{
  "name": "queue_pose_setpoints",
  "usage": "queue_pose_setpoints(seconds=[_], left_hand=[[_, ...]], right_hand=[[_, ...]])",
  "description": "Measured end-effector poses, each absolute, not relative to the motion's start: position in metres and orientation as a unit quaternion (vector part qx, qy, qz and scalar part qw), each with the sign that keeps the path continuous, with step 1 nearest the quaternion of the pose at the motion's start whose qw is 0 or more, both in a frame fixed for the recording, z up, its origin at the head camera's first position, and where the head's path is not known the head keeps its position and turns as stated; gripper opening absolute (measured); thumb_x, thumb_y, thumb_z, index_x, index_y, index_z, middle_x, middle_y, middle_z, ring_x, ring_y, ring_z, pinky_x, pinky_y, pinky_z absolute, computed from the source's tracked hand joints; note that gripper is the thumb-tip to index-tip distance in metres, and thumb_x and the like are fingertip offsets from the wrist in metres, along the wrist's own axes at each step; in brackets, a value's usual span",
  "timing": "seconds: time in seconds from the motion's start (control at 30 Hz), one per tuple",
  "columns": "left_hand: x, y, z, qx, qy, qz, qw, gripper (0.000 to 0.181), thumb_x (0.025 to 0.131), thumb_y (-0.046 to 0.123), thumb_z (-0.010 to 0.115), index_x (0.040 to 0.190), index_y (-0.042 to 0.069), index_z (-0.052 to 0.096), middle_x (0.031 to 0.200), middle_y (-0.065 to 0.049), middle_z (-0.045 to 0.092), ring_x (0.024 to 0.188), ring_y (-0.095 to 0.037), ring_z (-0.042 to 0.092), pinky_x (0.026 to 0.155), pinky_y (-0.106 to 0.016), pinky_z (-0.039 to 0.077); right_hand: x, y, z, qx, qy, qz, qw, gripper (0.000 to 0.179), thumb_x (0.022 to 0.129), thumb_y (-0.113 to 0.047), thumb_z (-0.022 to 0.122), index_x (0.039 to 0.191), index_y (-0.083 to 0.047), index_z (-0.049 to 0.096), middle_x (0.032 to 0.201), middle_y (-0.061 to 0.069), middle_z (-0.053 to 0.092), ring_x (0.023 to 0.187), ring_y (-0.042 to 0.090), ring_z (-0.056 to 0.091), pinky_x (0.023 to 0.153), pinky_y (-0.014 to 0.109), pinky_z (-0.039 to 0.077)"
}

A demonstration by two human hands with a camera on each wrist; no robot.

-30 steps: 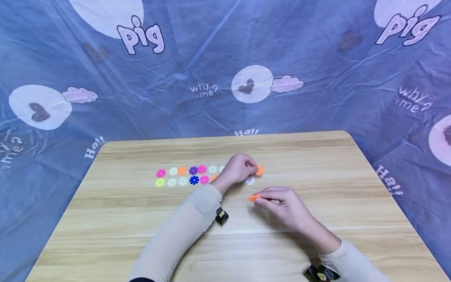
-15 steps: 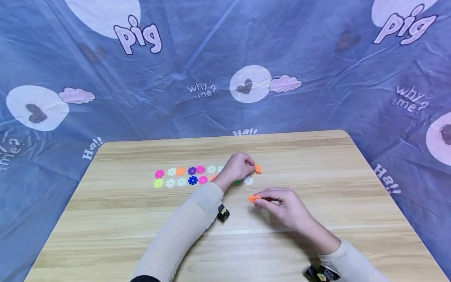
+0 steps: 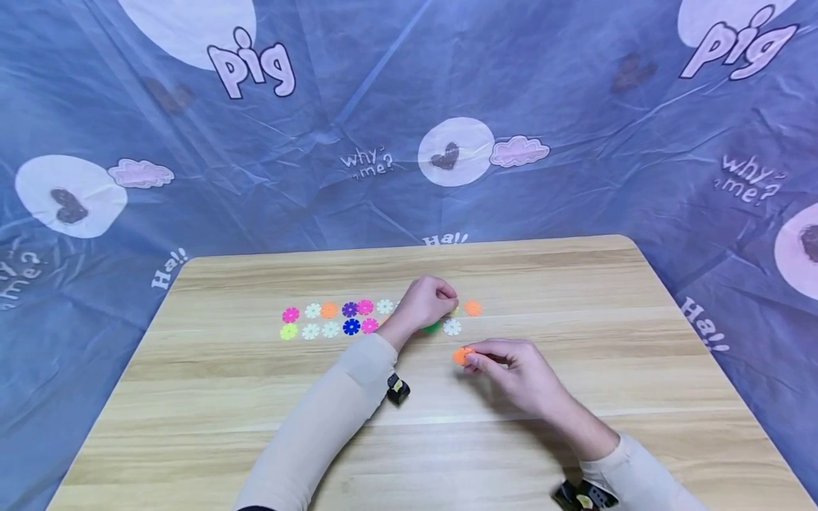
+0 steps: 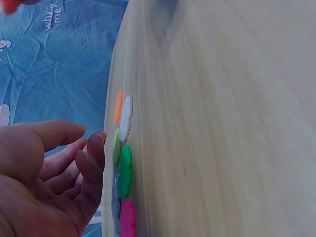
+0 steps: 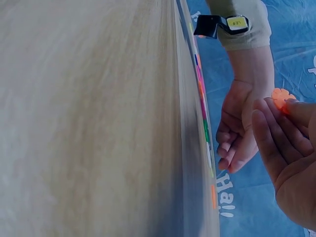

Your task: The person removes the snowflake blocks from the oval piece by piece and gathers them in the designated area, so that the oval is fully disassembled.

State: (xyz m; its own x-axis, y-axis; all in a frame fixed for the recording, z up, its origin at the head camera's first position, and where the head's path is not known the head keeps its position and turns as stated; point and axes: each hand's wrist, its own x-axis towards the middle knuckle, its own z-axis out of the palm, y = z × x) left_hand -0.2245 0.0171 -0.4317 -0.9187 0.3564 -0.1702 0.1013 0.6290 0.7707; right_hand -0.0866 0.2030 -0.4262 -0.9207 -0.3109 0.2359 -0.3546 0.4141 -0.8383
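Two rows of notched flower-shaped plastic discs lie across the table, among them a dark blue disc [image 3: 351, 326], a pink disc [image 3: 290, 314] and a green disc [image 3: 432, 328]. At the right end of the far row lies an orange disc [image 3: 473, 308], above a white disc [image 3: 451, 326]. My left hand [image 3: 423, 305] hovers over the rows, fingers loosely bent; the left wrist view shows nothing between thumb and fingers. A yellow-green disc [image 4: 117, 147] lies beside its fingertips. Nearer me, my right hand [image 3: 517, 369] pinches another orange disc [image 5: 283, 100] above the table.
The wooden table [image 3: 575, 298] has a blue printed cloth [image 3: 358, 85] hanging behind and around it. A small black wrist camera [image 3: 397, 390] sits on the left sleeve, another wrist camera [image 3: 583, 497] on the right.
My left hand has let go of the orange disc at the far row's right end and drawn back slightly left. The right hand stays in place, its disc tilted a little.
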Motion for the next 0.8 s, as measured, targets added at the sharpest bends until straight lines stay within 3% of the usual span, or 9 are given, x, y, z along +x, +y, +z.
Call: queue_pose_setpoints(seconds=[0.8], left_hand=[[-0.203, -0.032, -0.418, 0.120, 0.839, 0.506, 0.161, 0.020, 0.102, 0.017, 0.073, 0.115, 0.003, 0.079, 0.099, -0.006, 0.077, 0.078, -0.012, 0.066, 0.073, -0.029, 0.061]], right_hand=[[-0.101, 0.205, -0.422, 0.091, -0.830, 0.548, -0.058, 0.016, 0.100, -0.007, 0.074, 0.113, 0.001, 0.080, 0.094, 0.010, 0.083, 0.082, 0.021, 0.081, 0.079, 0.029, 0.066]])
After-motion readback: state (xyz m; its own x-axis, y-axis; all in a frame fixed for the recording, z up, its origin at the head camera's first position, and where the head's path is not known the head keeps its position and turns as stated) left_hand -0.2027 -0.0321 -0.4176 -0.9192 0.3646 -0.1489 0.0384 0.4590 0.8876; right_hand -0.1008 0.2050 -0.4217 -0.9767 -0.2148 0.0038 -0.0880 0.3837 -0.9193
